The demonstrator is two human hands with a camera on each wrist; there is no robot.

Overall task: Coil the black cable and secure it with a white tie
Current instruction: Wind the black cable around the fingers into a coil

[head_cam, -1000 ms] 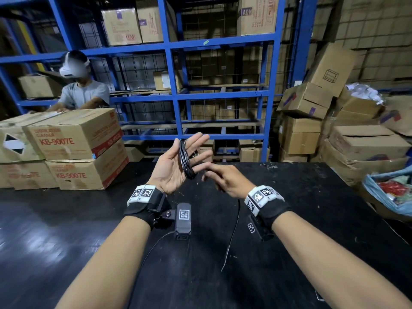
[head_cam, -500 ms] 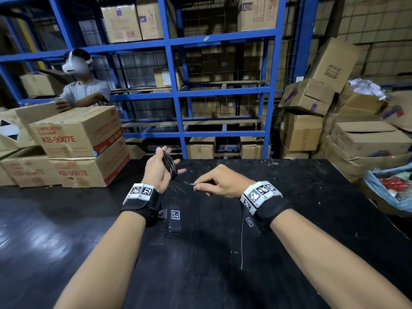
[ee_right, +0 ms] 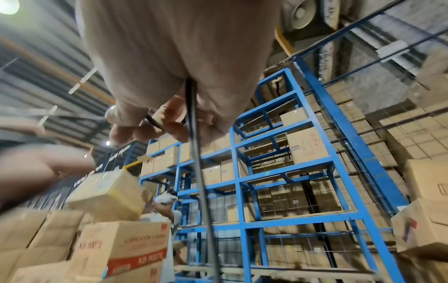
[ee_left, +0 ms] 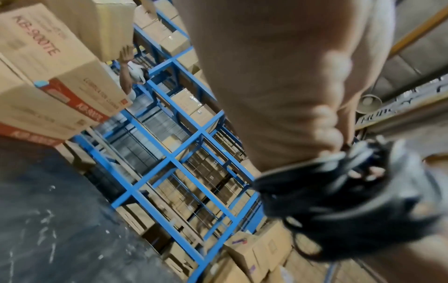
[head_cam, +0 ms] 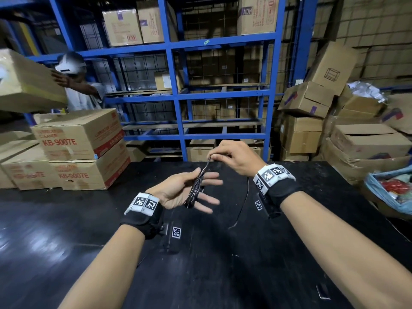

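Note:
In the head view the black cable (head_cam: 197, 186) is gathered into a long narrow coil that lies slanted across the palm of my left hand (head_cam: 185, 192). That hand is palm up over the black table (head_cam: 66, 230), its fingers straight. Just beyond and higher, my right hand (head_cam: 231, 157) pinches the coil's top end. A loose tail (head_cam: 244, 201) hangs from the right hand down to the table. The left wrist view shows the coil (ee_left: 339, 191) blurred against the hand. In the right wrist view a strand (ee_right: 194, 137) runs down from curled fingers. I see no white tie.
Stacked cardboard boxes (head_cam: 78, 139) sit on the table's left side. Behind the table stands blue shelving (head_cam: 178, 97) with more boxes. At the back left another person (head_cam: 78, 90) lifts a box. Box piles (head_cam: 367, 141) and a blue bag (head_cam: 390, 190) crowd the right.
My left hand has opened from a curled hold and turned palm up nearer me. My right hand has risen and taken the coil's top end. The person behind has lifted a box.

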